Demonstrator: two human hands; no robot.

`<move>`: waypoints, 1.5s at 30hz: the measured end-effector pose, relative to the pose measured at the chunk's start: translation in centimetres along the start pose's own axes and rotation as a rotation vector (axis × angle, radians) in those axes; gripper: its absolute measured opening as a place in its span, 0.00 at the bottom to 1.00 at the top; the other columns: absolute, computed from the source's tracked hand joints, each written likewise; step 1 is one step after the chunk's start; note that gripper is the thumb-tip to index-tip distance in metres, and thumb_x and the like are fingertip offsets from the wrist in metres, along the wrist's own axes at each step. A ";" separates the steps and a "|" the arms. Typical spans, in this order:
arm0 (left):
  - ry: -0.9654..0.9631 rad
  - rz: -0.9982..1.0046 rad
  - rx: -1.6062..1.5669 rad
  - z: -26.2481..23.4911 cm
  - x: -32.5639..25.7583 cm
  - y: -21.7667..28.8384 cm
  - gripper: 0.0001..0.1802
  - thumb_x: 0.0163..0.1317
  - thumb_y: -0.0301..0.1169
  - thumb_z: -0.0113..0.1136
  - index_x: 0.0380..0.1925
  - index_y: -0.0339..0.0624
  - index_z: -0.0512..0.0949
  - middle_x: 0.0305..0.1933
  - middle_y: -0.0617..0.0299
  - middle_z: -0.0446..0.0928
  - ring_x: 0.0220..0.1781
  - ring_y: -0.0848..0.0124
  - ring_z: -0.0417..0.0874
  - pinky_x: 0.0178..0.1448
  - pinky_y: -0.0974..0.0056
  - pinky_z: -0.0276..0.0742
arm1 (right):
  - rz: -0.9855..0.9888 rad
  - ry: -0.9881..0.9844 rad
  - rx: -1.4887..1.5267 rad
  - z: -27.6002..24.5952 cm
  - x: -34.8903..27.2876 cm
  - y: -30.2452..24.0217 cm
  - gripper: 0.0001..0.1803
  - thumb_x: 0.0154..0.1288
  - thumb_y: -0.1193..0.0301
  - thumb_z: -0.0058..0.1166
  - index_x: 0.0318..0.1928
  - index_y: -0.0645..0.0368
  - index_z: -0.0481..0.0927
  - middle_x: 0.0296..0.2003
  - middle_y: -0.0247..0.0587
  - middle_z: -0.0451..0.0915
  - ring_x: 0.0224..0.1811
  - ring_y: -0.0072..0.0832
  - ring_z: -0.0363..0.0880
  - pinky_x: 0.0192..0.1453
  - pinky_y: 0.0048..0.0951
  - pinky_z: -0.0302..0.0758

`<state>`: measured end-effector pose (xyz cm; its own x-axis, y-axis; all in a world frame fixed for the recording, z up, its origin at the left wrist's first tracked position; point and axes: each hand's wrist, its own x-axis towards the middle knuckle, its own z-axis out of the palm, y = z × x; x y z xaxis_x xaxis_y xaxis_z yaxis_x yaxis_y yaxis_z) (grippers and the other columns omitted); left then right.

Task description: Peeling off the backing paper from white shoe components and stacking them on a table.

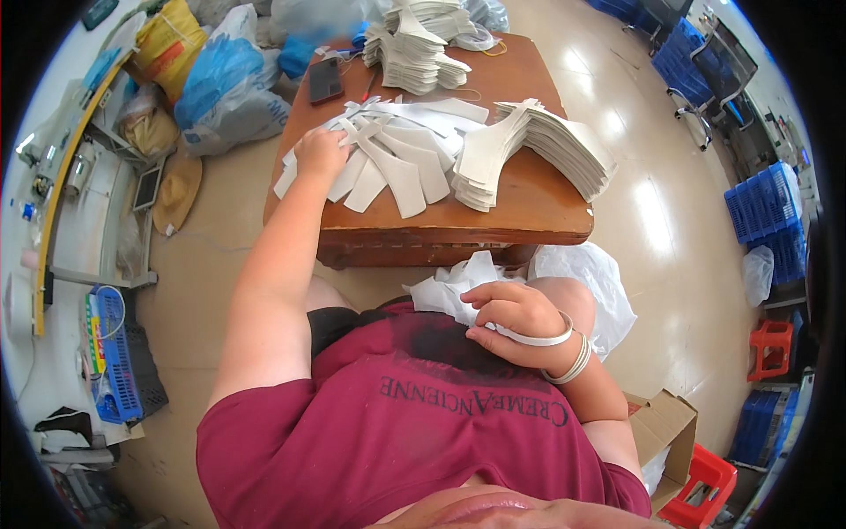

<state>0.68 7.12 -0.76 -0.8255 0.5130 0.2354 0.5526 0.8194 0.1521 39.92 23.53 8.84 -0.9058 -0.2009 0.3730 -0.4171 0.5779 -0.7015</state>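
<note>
My left hand [322, 153] reaches to the left side of the wooden table, its fingers closed on the narrow end of a white curved cut piece [393, 173]. That piece lies on a fan of similar flat white pieces [432, 119]; my fingertips are partly hidden among them. Over my lap hovers my right hand [518, 323], fingers loosely bent and apart, with nothing visible between them. White bands [577, 360] circle its wrist, and one lies across the hand. Crumpled white scraps [449, 288] rest on my lap beside it.
Thick stacks of off-white curved pieces stand on the table's right [538, 150] and far side [414, 53]. A dark phone [326, 81] lies at the back left. A white plastic bag [586, 282] hangs by my right knee; a cardboard box [663, 428] and red stool [705, 485] stand at lower right.
</note>
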 end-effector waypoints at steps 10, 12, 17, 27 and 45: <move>0.102 0.140 -0.594 -3.9 -1.9 0.2 0.20 0.60 0.40 0.70 0.47 0.38 0.85 0.41 0.54 0.84 0.44 0.59 0.85 0.50 0.59 0.78 | -0.068 -0.045 -0.177 0.3 1.9 -2.0 0.07 0.55 0.77 0.65 0.34 0.58 0.79 0.47 0.44 0.82 0.45 0.43 0.81 0.50 0.39 0.77; 0.044 0.069 -0.910 -7.5 -4.0 2.6 0.15 0.63 0.34 0.69 0.45 0.34 0.85 0.41 0.59 0.85 0.42 0.74 0.83 0.47 0.68 0.78 | -0.097 -0.025 -0.210 0.4 2.1 -2.3 0.09 0.53 0.79 0.66 0.35 0.59 0.80 0.45 0.43 0.82 0.43 0.42 0.81 0.49 0.38 0.77; -0.215 0.257 -1.215 -13.8 -12.1 6.7 0.07 0.63 0.28 0.69 0.38 0.36 0.84 0.36 0.66 0.82 0.37 0.82 0.79 0.41 0.72 0.75 | -0.211 0.072 -0.228 0.7 3.2 -3.1 0.14 0.49 0.83 0.66 0.38 0.60 0.81 0.37 0.40 0.81 0.37 0.38 0.80 0.45 0.37 0.76; -0.156 0.580 -1.247 -14.1 -19.4 11.6 0.08 0.59 0.23 0.70 0.39 0.36 0.86 0.33 0.56 0.81 0.33 0.66 0.82 0.39 0.67 0.77 | -0.164 0.369 -0.278 2.1 3.1 -3.3 0.18 0.43 0.84 0.63 0.39 0.61 0.80 0.36 0.42 0.80 0.36 0.40 0.81 0.39 0.37 0.80; 0.092 0.777 -0.908 -13.8 -20.0 13.6 0.14 0.55 0.19 0.66 0.42 0.42 0.85 0.35 0.57 0.82 0.32 0.62 0.84 0.35 0.63 0.80 | -0.146 0.502 -0.545 1.7 1.4 -3.9 0.18 0.43 0.82 0.66 0.40 0.58 0.85 0.34 0.37 0.81 0.32 0.32 0.80 0.37 0.31 0.76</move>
<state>26.27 4.44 9.84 -0.2446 0.7404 0.6261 0.8095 -0.1996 0.5522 40.14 19.63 11.10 -0.6472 0.0035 0.7623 -0.3159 0.9089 -0.2724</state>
